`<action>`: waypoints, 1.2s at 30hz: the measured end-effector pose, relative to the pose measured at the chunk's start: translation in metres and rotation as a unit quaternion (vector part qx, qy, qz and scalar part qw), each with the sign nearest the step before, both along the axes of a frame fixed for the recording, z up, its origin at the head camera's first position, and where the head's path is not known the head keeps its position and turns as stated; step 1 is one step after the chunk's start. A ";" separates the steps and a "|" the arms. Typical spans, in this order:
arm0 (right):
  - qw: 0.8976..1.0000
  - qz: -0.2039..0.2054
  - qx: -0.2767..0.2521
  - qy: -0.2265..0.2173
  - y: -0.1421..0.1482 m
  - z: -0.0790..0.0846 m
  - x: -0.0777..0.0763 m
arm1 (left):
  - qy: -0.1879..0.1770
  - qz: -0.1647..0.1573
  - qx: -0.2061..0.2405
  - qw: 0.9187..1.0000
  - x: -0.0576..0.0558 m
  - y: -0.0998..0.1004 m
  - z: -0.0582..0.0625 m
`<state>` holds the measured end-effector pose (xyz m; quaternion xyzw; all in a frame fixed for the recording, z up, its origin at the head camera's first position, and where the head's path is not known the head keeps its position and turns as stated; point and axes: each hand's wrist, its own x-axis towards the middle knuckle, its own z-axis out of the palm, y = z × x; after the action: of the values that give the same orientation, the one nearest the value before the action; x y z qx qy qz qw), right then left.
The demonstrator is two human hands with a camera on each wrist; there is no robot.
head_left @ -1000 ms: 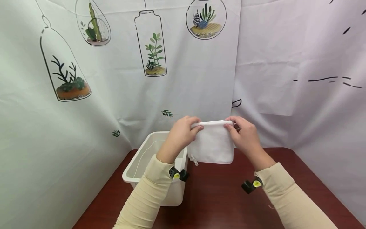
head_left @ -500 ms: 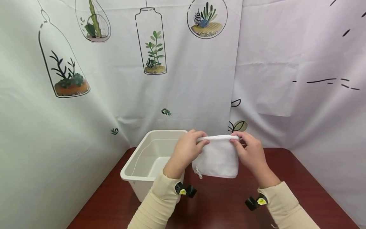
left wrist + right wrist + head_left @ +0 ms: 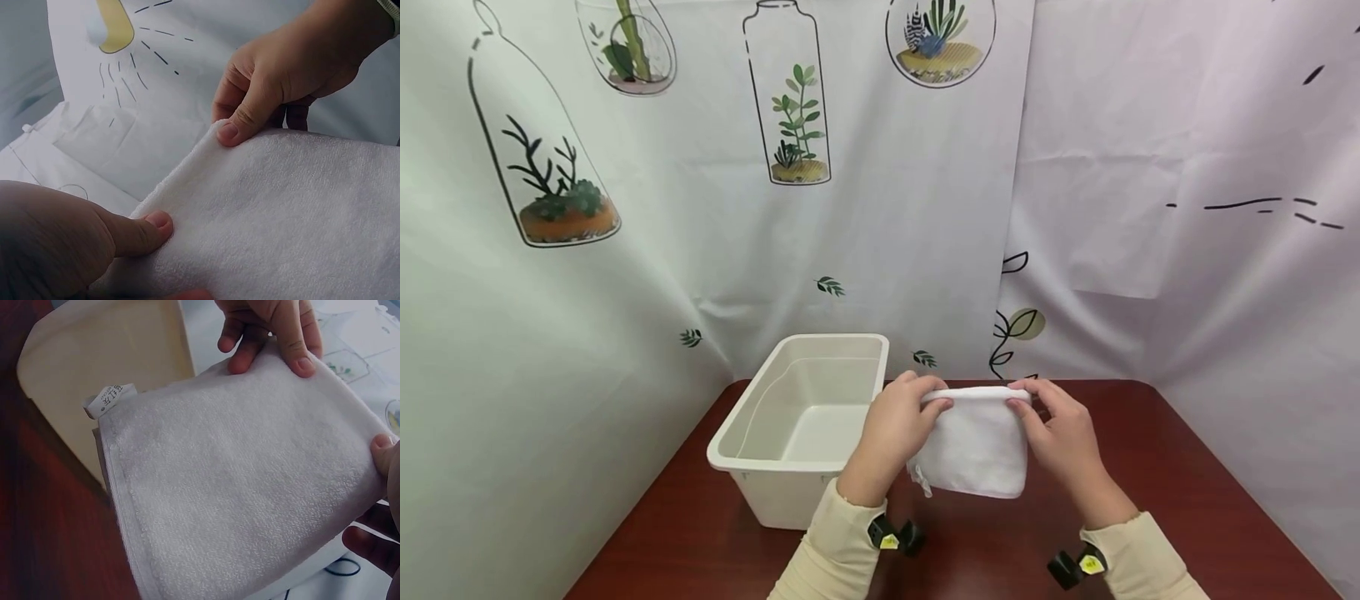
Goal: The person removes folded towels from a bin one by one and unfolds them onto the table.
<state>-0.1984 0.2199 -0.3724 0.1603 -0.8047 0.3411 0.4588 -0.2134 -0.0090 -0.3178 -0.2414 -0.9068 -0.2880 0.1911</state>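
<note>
A folded white terry towel [image 3: 973, 446] hangs between my two hands above the table. My left hand [image 3: 898, 429] pinches its top left corner, thumb on the near face. At the top right corner, my right hand [image 3: 1063, 433] pinches the same folded edge. The right wrist view shows the towel [image 3: 237, 469] close up, with a small printed label [image 3: 112, 400] at one lower corner. In the left wrist view, both thumbs press on the towel [image 3: 281, 206] near its folded edge.
A deep white plastic tub [image 3: 801, 467] stands on the dark red table [image 3: 1150, 483], just left of my left hand; its visible floor is bare. White curtains [image 3: 917, 233] printed with plants in glass jars close off the back and sides.
Both hands have lowered the towel toward the table, keeping hold of its top corners. More of the tub's inside now shows. The head view has tilted slightly down.
</note>
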 end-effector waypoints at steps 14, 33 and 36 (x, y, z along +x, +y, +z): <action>0.995 0.095 0.001 0.020 0.008 -0.026 -0.004 | -0.035 0.026 -0.002 0.999 0.008 0.001 -0.026; 0.996 0.062 -0.002 -0.057 0.011 -0.069 -0.036 | -0.022 0.090 -0.008 0.996 -0.019 0.019 -0.067; 0.996 0.026 -0.011 -0.081 0.007 -0.074 -0.040 | -0.011 0.101 0.004 0.995 -0.025 0.023 -0.075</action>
<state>-0.2388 0.2270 -0.4463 0.1477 -0.8309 0.3740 0.3846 -0.2385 0.0141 -0.3927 -0.1449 -0.9274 -0.2733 0.2101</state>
